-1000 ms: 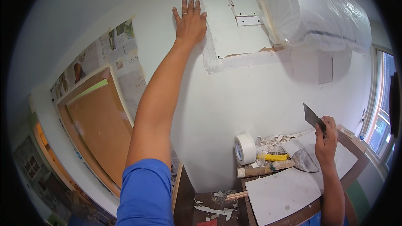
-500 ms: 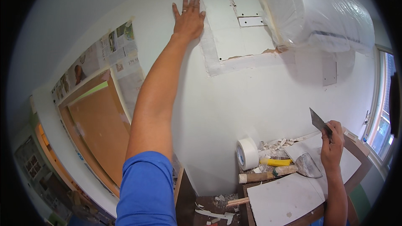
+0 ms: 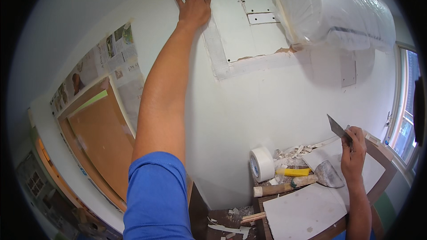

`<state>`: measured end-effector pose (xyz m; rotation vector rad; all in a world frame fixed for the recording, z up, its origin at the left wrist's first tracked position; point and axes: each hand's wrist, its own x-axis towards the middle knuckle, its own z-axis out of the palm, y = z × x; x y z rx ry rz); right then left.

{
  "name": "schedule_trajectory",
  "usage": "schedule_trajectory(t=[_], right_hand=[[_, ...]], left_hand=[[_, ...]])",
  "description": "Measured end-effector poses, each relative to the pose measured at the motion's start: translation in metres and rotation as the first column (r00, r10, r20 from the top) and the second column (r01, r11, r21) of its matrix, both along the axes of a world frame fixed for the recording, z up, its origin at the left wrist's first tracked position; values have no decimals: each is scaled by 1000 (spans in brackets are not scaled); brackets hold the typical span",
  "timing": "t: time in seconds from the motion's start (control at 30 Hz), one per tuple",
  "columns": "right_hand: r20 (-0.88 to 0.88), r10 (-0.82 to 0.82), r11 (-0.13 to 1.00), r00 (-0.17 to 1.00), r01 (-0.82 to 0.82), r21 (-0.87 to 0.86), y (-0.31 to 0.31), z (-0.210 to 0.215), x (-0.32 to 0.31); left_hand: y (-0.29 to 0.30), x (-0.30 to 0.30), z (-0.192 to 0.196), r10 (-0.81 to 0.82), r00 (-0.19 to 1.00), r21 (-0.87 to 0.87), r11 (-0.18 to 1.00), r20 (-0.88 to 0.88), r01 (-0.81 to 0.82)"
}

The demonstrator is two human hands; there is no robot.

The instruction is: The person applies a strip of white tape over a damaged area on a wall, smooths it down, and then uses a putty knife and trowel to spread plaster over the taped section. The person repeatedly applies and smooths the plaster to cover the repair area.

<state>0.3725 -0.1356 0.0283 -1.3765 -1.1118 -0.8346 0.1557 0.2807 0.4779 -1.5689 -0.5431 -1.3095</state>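
Scraper (image 3: pixel 340 130), light and stiff I guess, best held away from its tip, is clamped by the right hand's (image 3: pixel 354 153) fingers; I see the left hand's (image 3: pixel 194 12) fingers partly apart against the wall (image 3: pixel 229 118)

held blade (image 3: pixel 336 127): dull metal | wall (image 3: pixel 235 115): smooth, matt | draped sheet (image 3: pixel 302 4): glossy, wrinkled plastic | newspaper (image 3: pixel 126 73): matt paper | scraper handle (image 3: pixel 273 190): rough wood | yellow tool (image 3: pixel 297 172): plastic | sleeve (image 3: pixel 156 195): matt cloth
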Motion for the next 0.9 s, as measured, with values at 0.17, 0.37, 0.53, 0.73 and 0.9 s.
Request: schedule_trajectory(t=[0.17,0.37,0.53,0.73,0.9], right_hand=[[0,11,1000,1000,-11,-3,3,1,-3],[33,-2,999,999,0,43,6,2,-3],[12,5,999,1000,-6,34,8,-1,-2],[36,-22,1000,999,21,15,5,3,-7],[13,-19,1000,1000,18,24,1,3,-6]], left_hand=[[2,-6,4,68,997,9,998,-35,-67],[0,-12,9,81,996,9,997,-48,-80],[-4,-15,5,82,994,-15,997,76,-81],[-4,-15,17,210,975,49,976,74,-214],[-39,-17,18,170,982,-137,974,-81,-180]])
